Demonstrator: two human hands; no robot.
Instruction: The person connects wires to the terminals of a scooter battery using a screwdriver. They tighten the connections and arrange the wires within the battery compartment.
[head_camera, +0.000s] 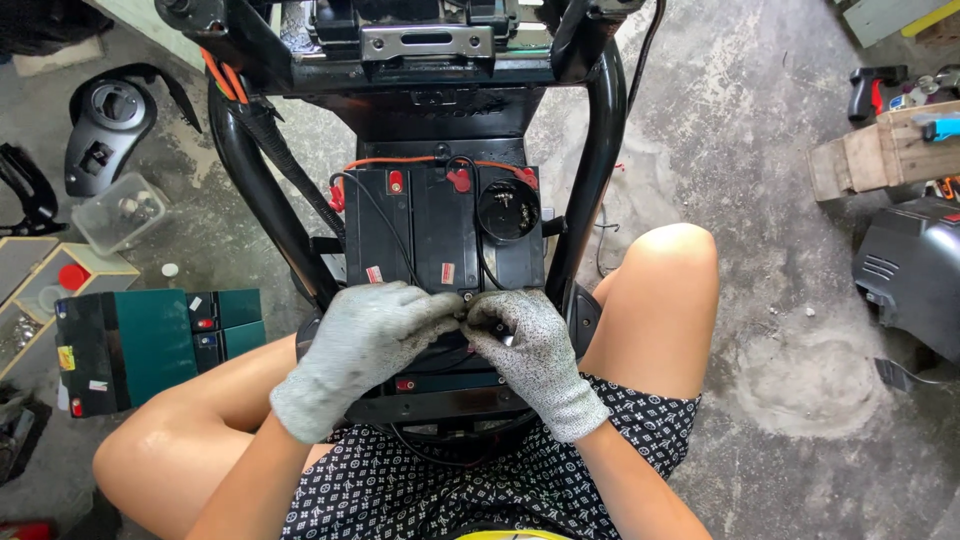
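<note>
With both gloved hands, my left hand (365, 335) and right hand (525, 335), in a closed grip on a small fitting at the near edge of the black batteries (440, 230) seated in the scooter frame (590, 150), their red-capped wiring looks joined, while spare green batteries (150, 345) wait on the floor at left.

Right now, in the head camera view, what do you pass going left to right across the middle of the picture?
Dark green battery on the floor → left hand → right hand → bare knee → grey plastic cover.
</note>
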